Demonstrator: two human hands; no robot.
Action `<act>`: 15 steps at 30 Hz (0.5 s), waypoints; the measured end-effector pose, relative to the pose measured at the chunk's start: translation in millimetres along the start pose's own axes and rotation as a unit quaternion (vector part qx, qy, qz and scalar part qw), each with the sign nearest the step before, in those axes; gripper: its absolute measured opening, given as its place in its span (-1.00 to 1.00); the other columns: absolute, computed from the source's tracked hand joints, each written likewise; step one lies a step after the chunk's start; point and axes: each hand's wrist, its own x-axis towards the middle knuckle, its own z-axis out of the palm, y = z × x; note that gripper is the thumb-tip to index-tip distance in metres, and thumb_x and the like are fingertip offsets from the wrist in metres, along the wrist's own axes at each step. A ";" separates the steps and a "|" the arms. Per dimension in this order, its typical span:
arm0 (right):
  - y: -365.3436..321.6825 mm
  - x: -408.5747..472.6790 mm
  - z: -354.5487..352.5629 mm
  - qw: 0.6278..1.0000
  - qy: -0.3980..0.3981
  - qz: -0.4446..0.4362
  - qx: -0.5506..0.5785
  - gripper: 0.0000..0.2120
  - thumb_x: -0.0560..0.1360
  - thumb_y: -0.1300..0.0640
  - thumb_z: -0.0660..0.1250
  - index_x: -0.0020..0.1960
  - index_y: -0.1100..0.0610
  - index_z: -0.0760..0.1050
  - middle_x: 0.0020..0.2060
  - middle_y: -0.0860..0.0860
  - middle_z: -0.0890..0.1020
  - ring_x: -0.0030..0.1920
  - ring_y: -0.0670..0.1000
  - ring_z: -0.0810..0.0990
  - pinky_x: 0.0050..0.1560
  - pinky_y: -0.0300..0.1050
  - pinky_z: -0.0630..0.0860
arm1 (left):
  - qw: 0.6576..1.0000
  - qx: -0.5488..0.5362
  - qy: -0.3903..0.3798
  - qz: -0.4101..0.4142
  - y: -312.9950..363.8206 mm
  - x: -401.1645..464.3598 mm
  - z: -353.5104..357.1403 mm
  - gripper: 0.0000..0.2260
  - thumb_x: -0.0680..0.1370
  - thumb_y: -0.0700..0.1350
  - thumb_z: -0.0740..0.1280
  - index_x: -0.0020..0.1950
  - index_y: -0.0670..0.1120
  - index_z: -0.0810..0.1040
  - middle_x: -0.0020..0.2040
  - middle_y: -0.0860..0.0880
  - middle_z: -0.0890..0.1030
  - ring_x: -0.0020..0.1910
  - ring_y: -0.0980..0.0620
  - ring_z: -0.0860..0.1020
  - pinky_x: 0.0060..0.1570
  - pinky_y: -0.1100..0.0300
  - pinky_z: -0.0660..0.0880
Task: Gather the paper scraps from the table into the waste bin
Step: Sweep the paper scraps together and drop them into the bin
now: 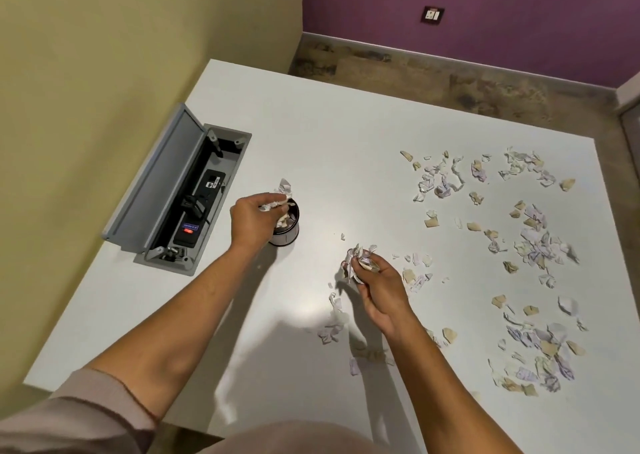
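A small round waste bin (290,234) with dark rim and pale wall stands on the white table (311,135); scraps lie inside it. My left hand (252,218) hovers right over the bin's mouth and pinches a crumpled bunch of paper scraps (282,194). My right hand (377,285) is lifted a little above the table's middle and grips a second handful of scraps (358,261). Several torn paper scraps (540,245), white, lilac and tan, lie scattered over the right half of the table, with a few more (332,329) just below my right hand.
A grey cable box (162,194) with its lid open is sunk into the table at the left, holding a power strip and plugs. A yellow wall runs along the left. Beyond the table's far edge are brown floor and a purple wall.
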 end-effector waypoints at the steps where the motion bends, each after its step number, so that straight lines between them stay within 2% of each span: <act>1: 1.7 0.3 0.8 1.000 -0.001 0.002 -0.003 -0.80 0.48 0.47 0.31 -0.07 0.20 0.56 -0.30 0.04 0.71 -0.29 -0.10 0.69 -0.37 -0.33 0.55 | 0.999 0.037 -0.002 0.011 -2.6 5.7 -0.8 -0.83 0.42 -0.17 0.52 -0.02 -0.02 0.71 -0.02 -0.03 0.69 -0.06 0.09 0.62 -0.15 0.41 0.46; 3: 5.1 1.3 1.8 1.000 -0.001 0.006 -0.012 -0.80 0.48 0.46 0.32 -0.04 0.20 0.55 -0.29 0.04 0.70 -0.27 -0.11 0.69 -0.34 -0.34 0.56 | 0.993 0.110 -0.020 0.029 -7.4 13.8 0.3 -0.84 0.44 -0.22 0.49 0.01 -0.06 0.71 0.01 -0.07 0.69 -0.11 0.09 0.61 -0.24 0.50 0.43; 4: 6.5 1.6 2.0 1.000 -0.002 0.007 -0.016 -0.80 0.48 0.45 0.32 -0.03 0.20 0.55 -0.27 0.04 0.70 -0.26 -0.11 0.69 -0.32 -0.34 0.56 | 0.986 0.159 -0.032 0.044 -9.5 16.5 1.5 -0.82 0.46 -0.26 0.46 0.02 -0.08 0.70 0.03 -0.10 0.69 -0.10 0.05 0.62 -0.21 0.50 0.43; 6: 8.6 3.6 3.6 1.000 -0.006 0.005 -0.026 -0.81 0.48 0.44 0.34 0.03 0.24 0.56 -0.22 0.06 0.70 -0.23 -0.11 0.70 -0.30 -0.34 0.57 | 0.959 0.269 -0.062 0.069 -12.9 21.4 4.8 -0.77 0.47 -0.31 0.38 0.06 -0.09 0.70 0.07 -0.17 0.67 0.02 -0.11 0.62 -0.07 0.32 0.47; 8: 9.6 5.9 5.6 0.999 -0.007 -0.001 -0.045 -0.80 0.48 0.43 0.35 0.08 0.27 0.56 -0.18 0.08 0.69 -0.22 -0.10 0.69 -0.29 -0.33 0.57 | 0.928 0.354 -0.094 0.069 -13.9 26.7 9.1 -0.72 0.47 -0.31 0.32 0.08 -0.07 0.69 0.07 -0.21 0.63 0.05 -0.23 0.59 -0.01 0.11 0.51; 11: 11.6 8.1 8.2 0.998 -0.001 -0.010 -0.069 -0.80 0.47 0.45 0.35 0.02 0.23 0.58 -0.19 0.07 0.70 -0.22 -0.08 0.69 -0.25 -0.29 0.59 | 0.882 0.445 -0.149 0.043 -8.9 33.0 18.5 -0.78 0.49 -0.26 0.29 0.06 -0.10 0.64 0.04 -0.18 0.58 -0.05 -0.20 0.56 -0.17 0.10 0.49; 13: 12.5 8.9 10.8 0.996 -0.004 -0.014 -0.083 -0.80 0.46 0.45 0.36 -0.01 0.21 0.59 -0.22 0.05 0.71 -0.22 -0.09 0.69 -0.24 -0.30 0.59 | 0.861 0.476 -0.177 0.038 -2.9 34.8 24.7 -0.90 0.48 -0.26 0.28 -0.09 -0.16 0.58 -0.03 -0.16 0.57 -0.18 -0.14 0.53 -0.24 0.14 0.44; 15: 13.3 8.8 13.8 0.995 -0.010 -0.021 -0.096 -0.80 0.45 0.45 0.37 0.00 0.23 0.60 -0.20 0.06 0.70 -0.21 -0.08 0.69 -0.23 -0.30 0.58 | 0.844 0.496 -0.199 0.046 0.9 38.1 30.9 -0.92 0.49 -0.28 0.26 -0.11 -0.18 0.54 -0.02 -0.17 0.61 -0.13 -0.15 0.58 -0.23 0.14 0.47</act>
